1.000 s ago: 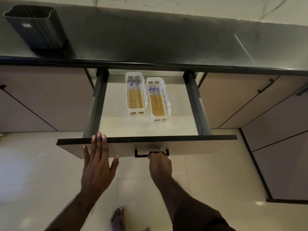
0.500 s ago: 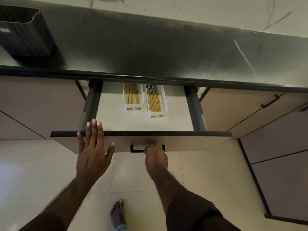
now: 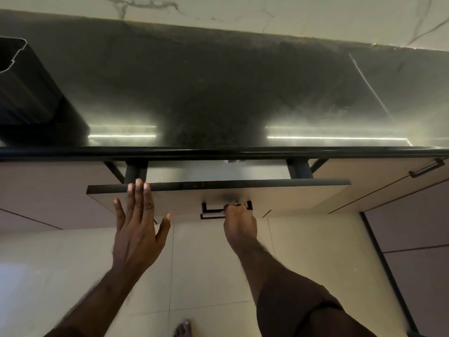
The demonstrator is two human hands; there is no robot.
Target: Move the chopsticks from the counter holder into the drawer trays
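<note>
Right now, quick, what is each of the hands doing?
Left hand: open, flat against the beige drawer front.
Right hand: closed on the black bar handle.

I see the black ribbed holder (image 3: pixel 29 93) upright at the worktop's left end; the drawer (image 3: pixel 218 193) is nearly shut, its trays and chopsticks hidden.

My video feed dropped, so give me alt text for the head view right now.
A beige drawer with a black top edge stands nearly shut under the glossy black stone counter; the left hand lies flat on its front and the right hand grips its black bar handle. A black ribbed holder stands far left.
</note>
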